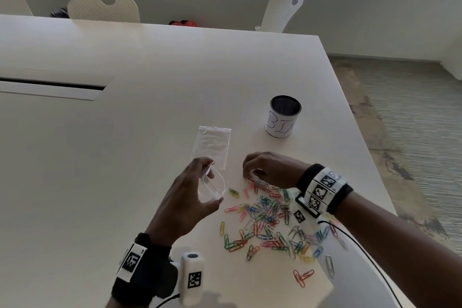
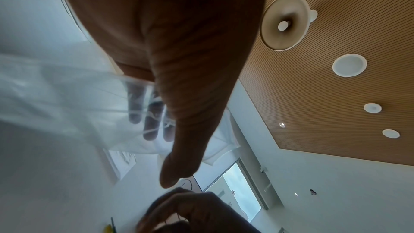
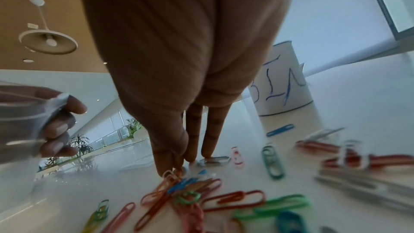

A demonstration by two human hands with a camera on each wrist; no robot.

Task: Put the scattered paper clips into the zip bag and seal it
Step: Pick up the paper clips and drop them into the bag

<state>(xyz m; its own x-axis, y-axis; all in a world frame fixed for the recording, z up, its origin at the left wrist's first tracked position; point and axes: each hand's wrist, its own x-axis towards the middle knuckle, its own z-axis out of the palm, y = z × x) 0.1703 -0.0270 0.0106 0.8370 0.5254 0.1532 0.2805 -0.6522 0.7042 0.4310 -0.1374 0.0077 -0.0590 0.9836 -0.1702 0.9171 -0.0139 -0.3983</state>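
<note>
Your left hand (image 1: 192, 190) held the zip bag (image 1: 212, 184) mouth open beside the clip pile (image 1: 270, 222) w/ right hand (image 1: 268, 169) pinching a few clips there — a floppy mouth could've folded shut & spilled them.

Black wristbands (image 1: 140, 280), white checker-marked camera blocks (image 1: 322, 190); thin black cable (image 1: 362, 250)

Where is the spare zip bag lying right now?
In the head view, the spare zip bag lies flat on the table, just beyond the left hand and left of the cup marked BIN.
</note>
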